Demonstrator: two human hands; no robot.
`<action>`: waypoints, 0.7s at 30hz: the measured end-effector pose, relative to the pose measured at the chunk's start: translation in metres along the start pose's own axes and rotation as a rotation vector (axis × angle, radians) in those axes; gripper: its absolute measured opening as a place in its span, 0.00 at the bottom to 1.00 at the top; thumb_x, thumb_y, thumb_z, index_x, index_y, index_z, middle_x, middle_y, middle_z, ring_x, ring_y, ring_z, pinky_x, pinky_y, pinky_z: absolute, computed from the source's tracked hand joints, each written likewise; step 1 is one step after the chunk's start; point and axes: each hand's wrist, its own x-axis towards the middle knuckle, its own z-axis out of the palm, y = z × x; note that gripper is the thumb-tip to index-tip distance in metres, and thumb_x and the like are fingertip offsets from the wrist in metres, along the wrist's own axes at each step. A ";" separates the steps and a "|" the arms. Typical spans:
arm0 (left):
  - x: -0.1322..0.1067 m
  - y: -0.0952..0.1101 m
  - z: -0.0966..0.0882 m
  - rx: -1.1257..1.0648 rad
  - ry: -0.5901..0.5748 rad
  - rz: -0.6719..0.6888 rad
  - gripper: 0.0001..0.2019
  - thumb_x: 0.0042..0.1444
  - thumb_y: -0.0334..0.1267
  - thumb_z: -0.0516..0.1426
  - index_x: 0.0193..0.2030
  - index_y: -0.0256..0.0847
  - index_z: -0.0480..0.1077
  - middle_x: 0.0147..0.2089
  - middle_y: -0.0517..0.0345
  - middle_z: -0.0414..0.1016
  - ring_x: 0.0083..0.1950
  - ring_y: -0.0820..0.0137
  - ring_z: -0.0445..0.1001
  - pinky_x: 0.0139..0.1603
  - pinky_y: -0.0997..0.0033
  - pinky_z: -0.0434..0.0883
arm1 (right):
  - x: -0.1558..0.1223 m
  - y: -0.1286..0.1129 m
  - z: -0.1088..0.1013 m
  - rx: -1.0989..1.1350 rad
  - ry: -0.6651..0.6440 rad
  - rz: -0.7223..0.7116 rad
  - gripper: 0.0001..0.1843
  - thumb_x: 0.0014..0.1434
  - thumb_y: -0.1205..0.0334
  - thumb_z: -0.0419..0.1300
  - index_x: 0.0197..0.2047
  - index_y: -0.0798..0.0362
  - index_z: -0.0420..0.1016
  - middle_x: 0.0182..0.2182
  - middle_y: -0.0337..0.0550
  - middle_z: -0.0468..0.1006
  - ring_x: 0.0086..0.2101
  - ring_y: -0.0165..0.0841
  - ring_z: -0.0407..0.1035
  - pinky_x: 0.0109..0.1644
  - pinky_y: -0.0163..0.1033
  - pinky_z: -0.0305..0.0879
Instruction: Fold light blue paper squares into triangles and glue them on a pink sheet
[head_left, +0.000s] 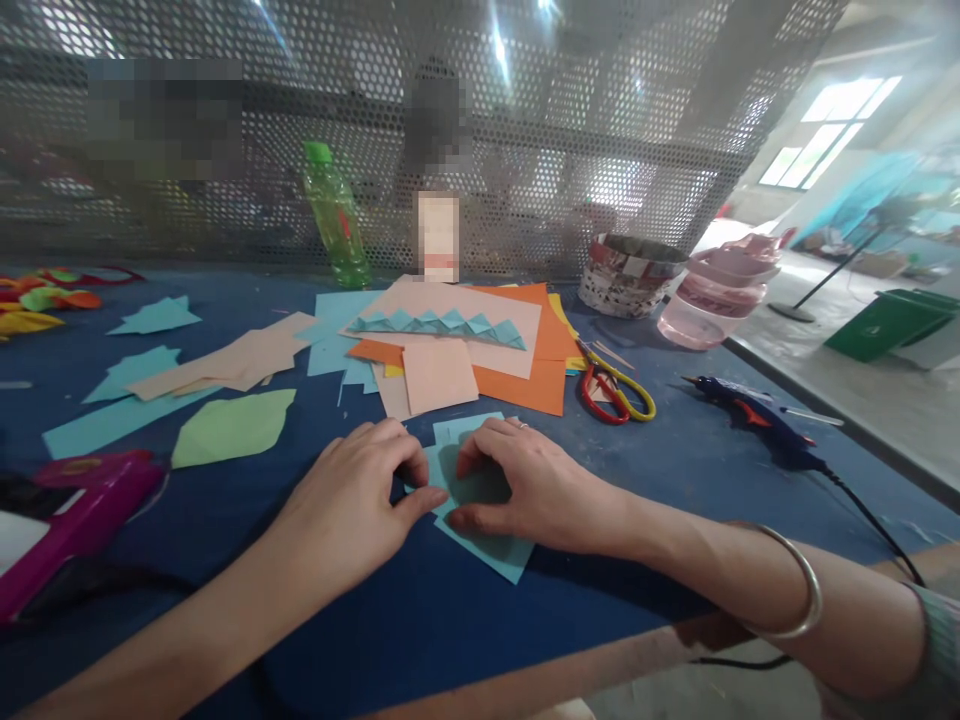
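Note:
Several light blue paper pieces [491, 548] lie overlapping on the blue tabletop in front of me. At their left edge, my left hand [367, 490] is curled, its thumb and index finger closed on the edge of a blue paper piece. My right hand [544, 490] rests over the papers from the right, fingertips touching them, with a wide gap between thumb and fingers. Just beyond my hands sits a small stack of pale pink paper squares [441, 376]. A folded blue zigzag paper strip [442, 327] lies on a larger pink sheet [510, 347] behind it.
Red-and-yellow scissors [616, 400] and a dark blue glue gun [757, 415] lie to the right; a magenta glue gun [90, 515] is at left. A green bottle [337, 220], woven basket [626, 280] and pink jug [712, 300] stand behind, before a perforated metal screen [525, 170].

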 end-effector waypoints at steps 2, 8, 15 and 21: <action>0.001 -0.003 -0.002 -0.003 -0.010 0.003 0.07 0.56 0.38 0.64 0.29 0.44 0.71 0.35 0.58 0.73 0.41 0.58 0.72 0.44 0.58 0.64 | 0.000 0.000 0.000 0.001 -0.003 -0.001 0.17 0.55 0.60 0.75 0.42 0.53 0.73 0.42 0.43 0.77 0.44 0.37 0.70 0.50 0.41 0.63; 0.000 -0.016 -0.002 0.001 0.011 0.023 0.05 0.58 0.35 0.62 0.31 0.44 0.71 0.36 0.59 0.73 0.42 0.59 0.72 0.45 0.59 0.64 | 0.001 0.000 0.001 0.006 0.005 0.017 0.18 0.53 0.59 0.76 0.42 0.53 0.74 0.41 0.42 0.77 0.43 0.37 0.70 0.50 0.42 0.64; -0.026 0.005 0.012 0.001 0.287 0.465 0.21 0.61 0.20 0.43 0.40 0.44 0.74 0.42 0.58 0.78 0.42 0.69 0.76 0.43 0.69 0.71 | 0.003 0.001 0.004 -0.014 0.019 0.001 0.18 0.52 0.61 0.76 0.43 0.54 0.76 0.42 0.44 0.78 0.42 0.37 0.71 0.49 0.41 0.65; -0.037 0.006 0.016 0.143 0.325 0.539 0.19 0.59 0.20 0.45 0.39 0.43 0.74 0.38 0.58 0.80 0.35 0.69 0.79 0.38 0.73 0.76 | 0.003 0.002 0.005 0.003 0.024 -0.020 0.17 0.52 0.61 0.76 0.43 0.54 0.78 0.41 0.44 0.79 0.42 0.37 0.72 0.48 0.40 0.66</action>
